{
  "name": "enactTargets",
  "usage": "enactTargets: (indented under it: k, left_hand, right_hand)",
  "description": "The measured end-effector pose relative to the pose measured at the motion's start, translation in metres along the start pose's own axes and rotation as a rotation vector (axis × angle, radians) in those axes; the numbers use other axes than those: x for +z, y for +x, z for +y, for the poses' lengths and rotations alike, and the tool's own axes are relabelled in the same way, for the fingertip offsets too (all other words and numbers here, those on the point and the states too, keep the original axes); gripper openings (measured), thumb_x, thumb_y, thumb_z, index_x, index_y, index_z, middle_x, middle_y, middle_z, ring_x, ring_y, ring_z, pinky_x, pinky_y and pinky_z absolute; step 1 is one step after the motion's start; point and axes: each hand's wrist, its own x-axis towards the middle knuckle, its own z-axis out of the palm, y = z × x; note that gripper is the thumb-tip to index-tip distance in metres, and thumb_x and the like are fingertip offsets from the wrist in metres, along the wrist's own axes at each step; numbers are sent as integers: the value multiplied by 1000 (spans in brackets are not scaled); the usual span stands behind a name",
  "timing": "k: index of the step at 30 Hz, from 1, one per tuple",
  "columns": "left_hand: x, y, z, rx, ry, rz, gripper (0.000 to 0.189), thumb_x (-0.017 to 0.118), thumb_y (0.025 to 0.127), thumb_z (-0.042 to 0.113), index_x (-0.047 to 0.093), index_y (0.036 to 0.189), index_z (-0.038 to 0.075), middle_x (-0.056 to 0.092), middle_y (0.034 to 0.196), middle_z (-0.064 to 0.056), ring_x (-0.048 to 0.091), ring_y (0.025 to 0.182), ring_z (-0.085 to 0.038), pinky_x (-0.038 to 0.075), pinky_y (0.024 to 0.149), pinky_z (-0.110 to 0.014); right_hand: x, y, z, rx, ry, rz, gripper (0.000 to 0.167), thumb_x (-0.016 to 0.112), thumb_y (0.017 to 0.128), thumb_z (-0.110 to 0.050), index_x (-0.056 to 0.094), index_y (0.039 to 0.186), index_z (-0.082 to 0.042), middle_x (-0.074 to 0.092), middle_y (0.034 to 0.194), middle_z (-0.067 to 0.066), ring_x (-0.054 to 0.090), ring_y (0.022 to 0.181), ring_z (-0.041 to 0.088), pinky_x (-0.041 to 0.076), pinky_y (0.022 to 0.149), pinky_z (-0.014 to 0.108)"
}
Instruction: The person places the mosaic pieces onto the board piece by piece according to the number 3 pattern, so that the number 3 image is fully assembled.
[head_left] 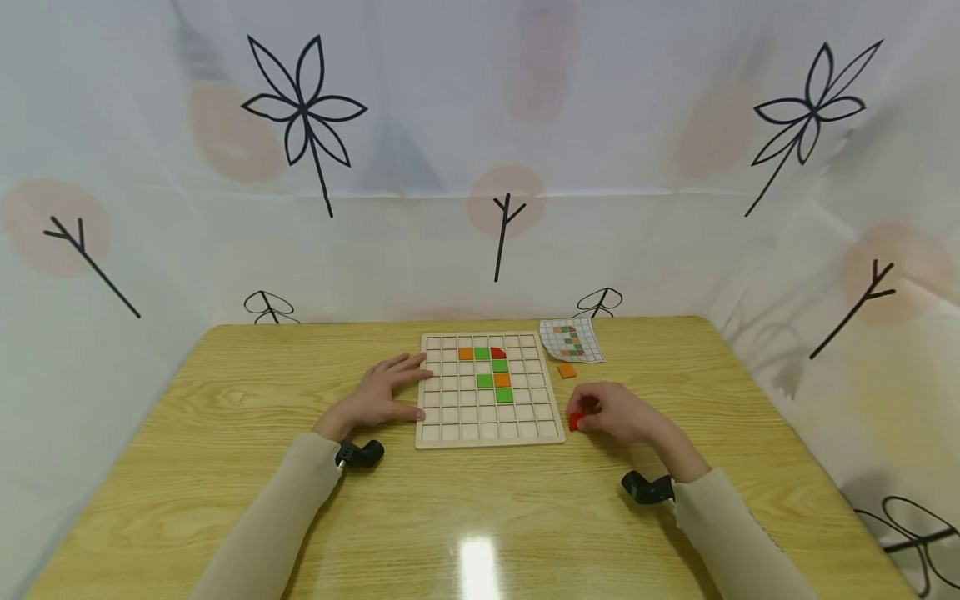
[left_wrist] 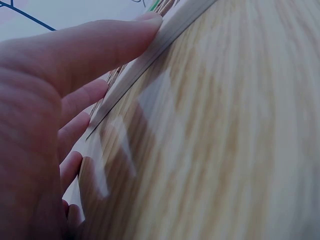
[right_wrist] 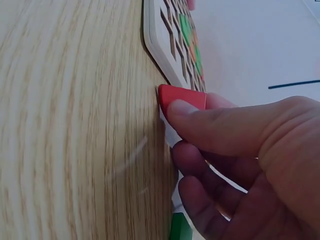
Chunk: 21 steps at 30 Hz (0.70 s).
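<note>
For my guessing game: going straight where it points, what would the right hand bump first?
Probably the board; the right hand, pinching a red piece, points at its edge, though height's unclear.

Left grip (head_left: 380,395) lies spread; right grip (head_left: 617,410) pinches.

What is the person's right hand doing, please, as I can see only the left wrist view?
Observer: The right hand pinches a small, glossy red tile, its outline partly covered.

Operator: Thank you; could you tell me where it holds that?

Observer: Just off the right edge of the square, pale wooden grid board, near its near corner.

Operator: Is there perhaps a loose tile nearby?

Observer: Yes, a flat, square orange tile lies between the red tile and the white paper sheet with a printed coloured grid.
</note>
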Motion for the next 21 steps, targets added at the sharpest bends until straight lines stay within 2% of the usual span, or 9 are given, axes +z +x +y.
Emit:
enactTargets:
  k: [9,16,21]
  left_hand:
    - [0,0,-1,-8,14,-7,72,75,87,43,50,149,15,25,163,-5,11,150,-34,6,113,-66]
    - [0,0,0,-8,13,-6,72,75,87,43,51,148,14,25,163,-5,11,150,-35,6,113,-66]
    - [0,0,0,-10,19,-6,72,75,87,43,50,149,15,25,163,-5,12,150,-34,7,113,-65]
  right_hand:
    - [-2,2,5,-13,19,84,11,71,91,-2,66,94,-11,65,91,-2,61,86,16,49,78,35]
    - [2,7,-3,-23,43,127,11,70,92,-4,69,99,-13,67,94,-1,63,88,17,51,78,37]
    - [7,13,-11,-59,61,141,14,68,92,-2,71,103,-9,68,95,2,64,84,18,52,75,35]
